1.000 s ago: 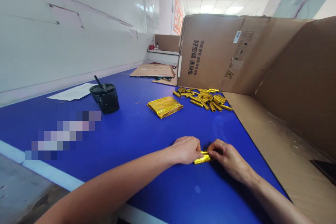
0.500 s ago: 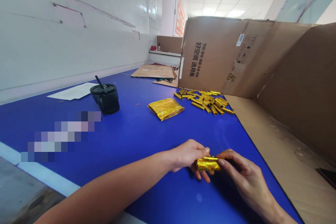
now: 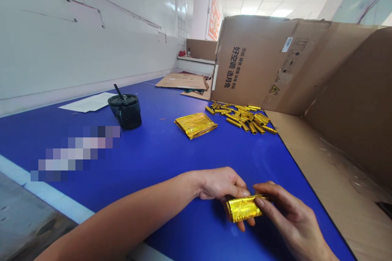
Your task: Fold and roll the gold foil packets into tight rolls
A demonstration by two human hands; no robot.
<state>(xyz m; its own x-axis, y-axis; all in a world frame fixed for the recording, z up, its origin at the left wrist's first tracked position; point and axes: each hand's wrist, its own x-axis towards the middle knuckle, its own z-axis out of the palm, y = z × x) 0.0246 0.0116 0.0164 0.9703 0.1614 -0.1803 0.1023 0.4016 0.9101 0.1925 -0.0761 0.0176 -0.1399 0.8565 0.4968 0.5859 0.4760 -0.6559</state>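
Note:
Between my hands, above the near part of the blue table (image 3: pixel 147 151), is a piece of shiny gold foil paper (image 3: pixel 245 209), partly folded with a flat face toward me. My left hand (image 3: pixel 225 185) grips its left end, thumb on top and fingers underneath. My right hand (image 3: pixel 288 214) pinches the right end between thumb and fingers. Farther off lies a flat stack of gold foil sheets (image 3: pixel 196 125). A heap of rolled gold foil tubes (image 3: pixel 245 117) is spread behind it to the right.
A dark lidded mug (image 3: pixel 128 112) with a handle stands at left, near a white paper (image 3: pixel 88 102). A large cardboard box (image 3: pixel 260 65) rises behind the tubes, and brown cardboard (image 3: pixel 309 147) borders the table's right edge. Flat cardboard (image 3: pixel 183 81) lies at the back.
The foil in my hands was a narrow roll and now shows a wider, flatter face. Both hands have lowered slightly. The view has shifted a little; the stack and tubes stay put.

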